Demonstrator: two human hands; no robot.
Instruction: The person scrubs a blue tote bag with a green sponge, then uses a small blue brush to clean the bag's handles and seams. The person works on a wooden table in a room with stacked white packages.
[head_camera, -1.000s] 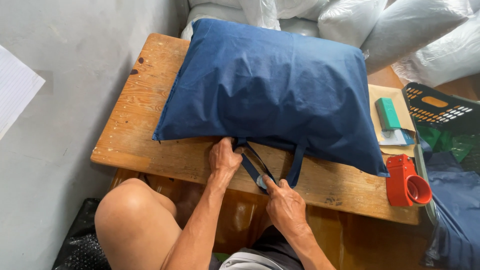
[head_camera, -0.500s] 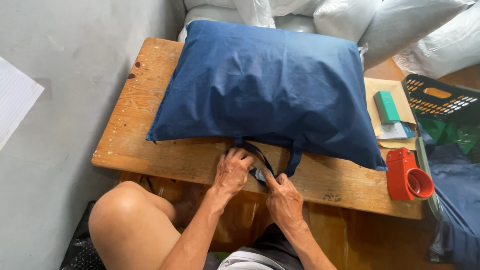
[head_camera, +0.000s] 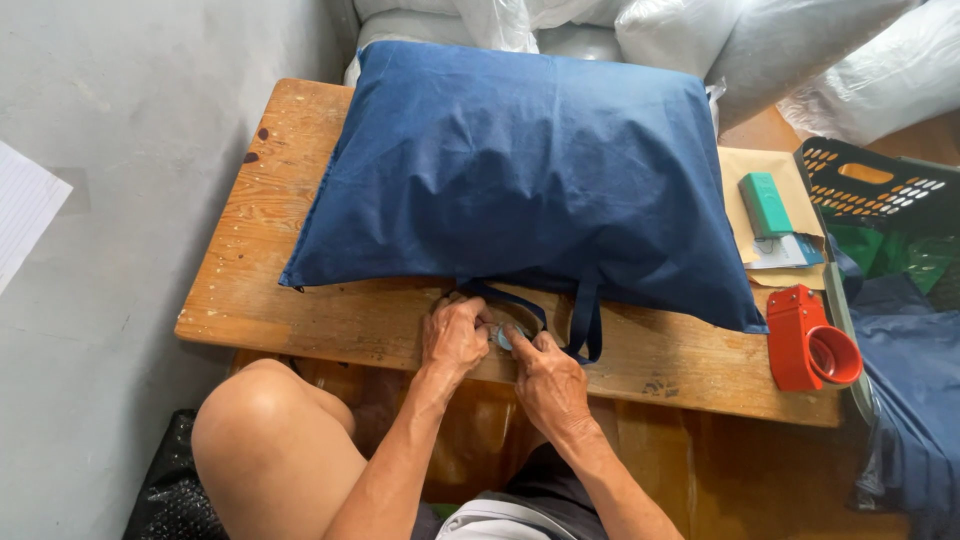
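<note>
While curled over the wooden table (head_camera: 300, 300) edge, both hands, left hand (head_camera: 455, 335) and right hand (head_camera: 545, 378), fingers pinching the blue strap (head_camera: 585, 325).

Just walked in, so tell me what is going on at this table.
A seated person has a stuffed dark blue fabric bag lying on a wooden table. The left hand and the right hand meet at the bag's blue strap at the near edge, pinching something small. A red tape dispenser stands to the right.
</note>
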